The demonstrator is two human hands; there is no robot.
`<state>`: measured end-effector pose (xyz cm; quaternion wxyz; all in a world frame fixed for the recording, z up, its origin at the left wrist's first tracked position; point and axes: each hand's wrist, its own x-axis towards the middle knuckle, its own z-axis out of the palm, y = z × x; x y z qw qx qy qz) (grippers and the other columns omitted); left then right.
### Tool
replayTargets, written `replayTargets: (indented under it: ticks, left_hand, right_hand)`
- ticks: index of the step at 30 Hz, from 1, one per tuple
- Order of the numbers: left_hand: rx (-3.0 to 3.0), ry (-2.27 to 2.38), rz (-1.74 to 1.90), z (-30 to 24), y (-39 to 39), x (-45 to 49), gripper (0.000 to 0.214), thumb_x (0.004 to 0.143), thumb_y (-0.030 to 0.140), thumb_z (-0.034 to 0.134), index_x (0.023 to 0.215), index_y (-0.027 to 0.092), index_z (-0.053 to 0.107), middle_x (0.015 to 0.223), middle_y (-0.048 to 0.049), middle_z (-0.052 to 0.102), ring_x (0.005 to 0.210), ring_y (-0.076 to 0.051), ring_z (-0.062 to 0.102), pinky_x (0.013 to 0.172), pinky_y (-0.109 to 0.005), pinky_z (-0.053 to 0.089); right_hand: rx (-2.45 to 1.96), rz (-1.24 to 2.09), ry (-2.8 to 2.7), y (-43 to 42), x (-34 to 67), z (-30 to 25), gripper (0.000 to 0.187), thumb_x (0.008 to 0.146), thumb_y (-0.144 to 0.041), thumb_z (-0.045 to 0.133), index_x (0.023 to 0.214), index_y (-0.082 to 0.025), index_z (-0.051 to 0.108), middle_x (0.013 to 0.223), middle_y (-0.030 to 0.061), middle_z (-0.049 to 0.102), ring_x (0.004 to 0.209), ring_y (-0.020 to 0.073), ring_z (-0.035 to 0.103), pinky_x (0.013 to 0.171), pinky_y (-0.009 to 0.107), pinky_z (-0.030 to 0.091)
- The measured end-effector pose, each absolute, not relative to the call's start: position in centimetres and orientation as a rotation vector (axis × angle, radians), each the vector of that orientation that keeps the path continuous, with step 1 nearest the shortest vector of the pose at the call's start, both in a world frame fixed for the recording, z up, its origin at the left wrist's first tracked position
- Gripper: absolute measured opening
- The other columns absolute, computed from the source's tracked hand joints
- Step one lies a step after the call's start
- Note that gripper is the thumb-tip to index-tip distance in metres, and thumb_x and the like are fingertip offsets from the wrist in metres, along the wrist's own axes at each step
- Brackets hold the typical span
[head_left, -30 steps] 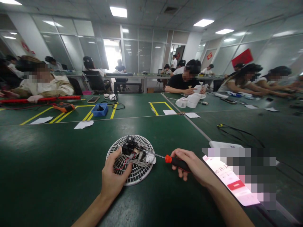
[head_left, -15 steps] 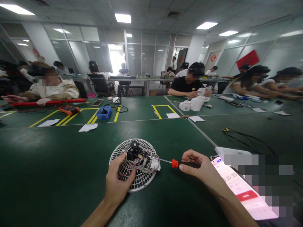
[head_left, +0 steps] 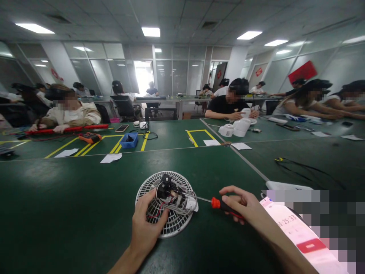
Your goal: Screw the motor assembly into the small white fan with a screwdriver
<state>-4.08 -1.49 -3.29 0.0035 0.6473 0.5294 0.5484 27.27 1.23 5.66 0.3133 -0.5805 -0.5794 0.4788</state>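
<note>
A white round fan grille [head_left: 173,229] lies on the green table, with a small fan's opened motor assembly [head_left: 165,187] on top of it. The assembly shows a black motor housing, red and grey wires and a white casing part [head_left: 190,203]. My left hand [head_left: 146,219] grips the assembly at its left side, thumb in front and fingers behind. In my right hand [head_left: 239,201] is a screwdriver [head_left: 216,203] with a red and black handle. Its shaft points left into the assembly; the tip is hidden among the parts.
A lit phone [head_left: 296,232] and a white device [head_left: 289,185] lie to the right. A black cable [head_left: 302,166] is behind them. Across the table are a blue bin [head_left: 129,141], an orange multimeter [head_left: 89,137], paper slips [head_left: 111,158] and white housings [head_left: 241,127]. Several people sit beyond.
The view has tilted up and shifted slightly left. My right hand has changed its hold on the screwdriver handle, with the fingers now more spread. My left hand keeps its grip on the motor assembly.
</note>
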Motion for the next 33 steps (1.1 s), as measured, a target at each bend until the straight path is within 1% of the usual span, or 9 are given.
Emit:
replayTargets:
  ticks: [7,11,14,16,19,25,28,30,33]
  left_hand:
    - [2.036,1.644,1.717,-3.7,-1.4,-4.2,0.053,0.082,0.034,0.074,0.131,0.023,0.056,0.125,-0.0079,0.066,0.113,-0.025,0.065,0.103,-0.043,0.053]
    - [2.011,1.651,1.705,-3.7,-1.4,-4.3,0.053,0.083,0.035,0.074,0.131,0.024,0.056,0.126,-0.0079,0.065,0.115,-0.025,0.064,0.104,-0.044,0.053]
    - [2.033,1.644,1.702,-3.6,-1.4,-4.4,0.053,0.083,0.035,0.074,0.132,0.025,0.056,0.126,-0.0075,0.065,0.115,-0.025,0.063,0.104,-0.044,0.052]
    - [2.046,1.647,1.702,-3.5,-1.5,-4.4,0.052,0.083,0.035,0.074,0.132,0.025,0.056,0.125,-0.0073,0.066,0.115,-0.025,0.064,0.103,-0.045,0.052]
    - [2.052,1.655,1.692,-3.6,-1.4,-4.5,0.053,0.083,0.035,0.074,0.132,0.024,0.056,0.125,-0.0075,0.065,0.115,-0.025,0.064,0.105,-0.045,0.052]
    - [2.057,1.660,1.687,-3.5,-1.5,-4.5,0.054,0.083,0.036,0.074,0.133,0.024,0.056,0.125,-0.0076,0.066,0.114,-0.025,0.064,0.104,-0.045,0.052]
    - [2.062,1.648,1.689,-3.2,-1.5,-4.4,0.053,0.083,0.035,0.073,0.132,0.024,0.056,0.124,-0.0072,0.066,0.114,-0.025,0.064,0.105,-0.045,0.052]
    - [2.048,1.650,1.691,-3.0,-1.5,-4.3,0.052,0.083,0.036,0.073,0.131,0.024,0.057,0.124,-0.0074,0.066,0.114,-0.025,0.064,0.105,-0.045,0.052]
    - [2.028,1.652,1.689,-3.0,-1.4,-4.3,0.052,0.083,0.037,0.073,0.131,0.023,0.057,0.125,-0.0079,0.066,0.115,-0.026,0.064,0.105,-0.045,0.052]
  right_hand:
    - [-1.409,1.140,-1.479,1.1,27.3,6.1,0.043,0.059,-0.044,0.090,0.084,-0.020,0.065,0.085,0.0026,0.070,0.085,0.0219,0.068,0.072,0.029,0.055]
    - [-1.508,1.316,-1.403,0.8,26.6,5.8,0.047,0.074,-0.060,0.075,0.098,-0.021,0.064,0.084,0.0040,0.070,0.073,0.0202,0.068,0.052,0.026,0.055]
    - [-1.630,1.430,-1.435,0.6,26.4,5.7,0.049,0.088,-0.065,0.056,0.101,-0.018,0.063,0.068,0.0023,0.068,0.048,0.0124,0.059,0.039,0.021,0.048]
    - [-1.641,1.458,-1.486,0.5,26.5,5.9,0.047,0.089,-0.064,0.056,0.096,-0.018,0.063,0.060,-0.0001,0.065,0.041,0.0087,0.052,0.034,0.016,0.040]
    - [-1.590,1.451,-1.496,0.5,26.8,6.2,0.049,0.084,-0.065,0.065,0.096,-0.017,0.065,0.058,-0.0026,0.061,0.041,0.0070,0.051,0.034,0.014,0.038]
    - [-1.393,1.427,-1.361,0.5,27.1,6.6,0.055,0.060,-0.058,0.090,0.091,-0.018,0.066,0.071,-0.0028,0.062,0.064,0.0130,0.062,0.051,0.021,0.058]
    - [-1.342,1.413,-1.344,0.3,27.1,6.6,0.054,0.056,-0.049,0.095,0.091,-0.019,0.067,0.085,0.0004,0.065,0.082,0.0183,0.067,0.063,0.026,0.064]
    - [-1.366,1.447,-1.364,0.1,27.0,6.7,0.052,0.064,-0.051,0.090,0.099,-0.019,0.069,0.090,0.0026,0.068,0.082,0.0186,0.069,0.061,0.026,0.063]
    - [-1.441,1.537,-1.401,0.0,26.9,6.7,0.051,0.084,-0.063,0.066,0.108,-0.018,0.069,0.082,0.0040,0.071,0.059,0.0134,0.065,0.044,0.020,0.054]
